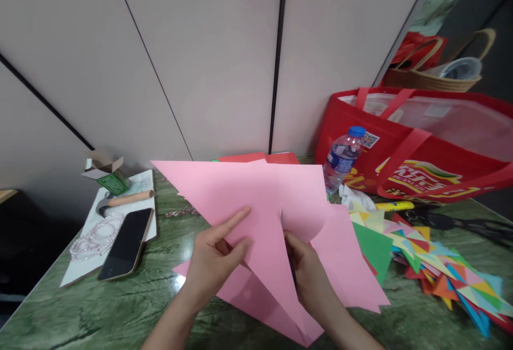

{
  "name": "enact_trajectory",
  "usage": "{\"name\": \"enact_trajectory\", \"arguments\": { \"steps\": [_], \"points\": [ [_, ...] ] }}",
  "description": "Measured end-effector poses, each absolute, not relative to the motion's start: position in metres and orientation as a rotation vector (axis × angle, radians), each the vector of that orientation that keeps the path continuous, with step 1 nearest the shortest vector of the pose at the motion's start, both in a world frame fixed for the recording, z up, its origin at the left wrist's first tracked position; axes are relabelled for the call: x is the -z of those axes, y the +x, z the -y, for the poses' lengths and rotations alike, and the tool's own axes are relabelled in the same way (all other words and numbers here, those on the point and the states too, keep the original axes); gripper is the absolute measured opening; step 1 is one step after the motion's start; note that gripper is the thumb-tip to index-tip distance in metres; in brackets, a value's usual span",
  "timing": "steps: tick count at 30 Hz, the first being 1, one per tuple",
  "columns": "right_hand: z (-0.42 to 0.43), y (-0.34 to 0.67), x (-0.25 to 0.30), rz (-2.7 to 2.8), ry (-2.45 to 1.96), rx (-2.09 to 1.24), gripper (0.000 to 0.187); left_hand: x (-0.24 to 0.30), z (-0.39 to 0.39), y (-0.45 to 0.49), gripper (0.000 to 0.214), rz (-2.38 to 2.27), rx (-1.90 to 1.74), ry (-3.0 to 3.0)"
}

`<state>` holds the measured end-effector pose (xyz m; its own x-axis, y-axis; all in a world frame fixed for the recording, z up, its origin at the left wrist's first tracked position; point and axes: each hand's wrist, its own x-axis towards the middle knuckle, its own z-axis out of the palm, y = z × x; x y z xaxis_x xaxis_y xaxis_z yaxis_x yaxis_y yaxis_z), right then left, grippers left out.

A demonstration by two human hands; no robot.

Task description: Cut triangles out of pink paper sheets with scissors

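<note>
A large pink paper sheet (256, 195), partly folded, is held up over the green marble table (120, 307). My left hand (214, 262) pinches a fold of it, thumb on top and index finger stretched along the paper. My right hand (306, 270) grips the sheet's lower middle, its fingers tucked behind the paper. More pink paper (344, 264) lies flat underneath, spreading to the right.
A white tray (80, 270) at left carries a black phone (126, 243), a bead bracelet (94, 235), a hammer (126, 200) and a small green box (108, 176). Right: a water bottle (342, 160), a red tote bag (420, 141), black scissors (460, 222), several coloured paper pieces (441, 270).
</note>
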<state>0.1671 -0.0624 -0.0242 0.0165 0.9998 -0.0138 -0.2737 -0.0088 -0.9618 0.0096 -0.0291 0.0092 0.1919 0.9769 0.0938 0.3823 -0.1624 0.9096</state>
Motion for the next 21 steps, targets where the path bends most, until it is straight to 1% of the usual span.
{"name": "enact_trajectory", "arguments": {
  "steps": [7, 13, 21],
  "points": [
    [0.0624, 0.1667, 0.0209, 0.936, -1.036, -1.327, 0.017, -0.01, 0.0288, 0.0093, 0.048, -1.292, -0.958, 1.687],
    [0.062, 0.1659, 0.0191, 0.93, -1.06, -1.313, 0.016, -0.0098, 0.0288, 0.0093, 0.047, -1.274, -0.972, 1.678],
    [0.0621, 0.1662, 0.0217, 0.932, -1.085, -1.293, 0.011, -0.0076, 0.0289, 0.008, 0.048, -1.247, -1.02, 1.679]
  ]
}}
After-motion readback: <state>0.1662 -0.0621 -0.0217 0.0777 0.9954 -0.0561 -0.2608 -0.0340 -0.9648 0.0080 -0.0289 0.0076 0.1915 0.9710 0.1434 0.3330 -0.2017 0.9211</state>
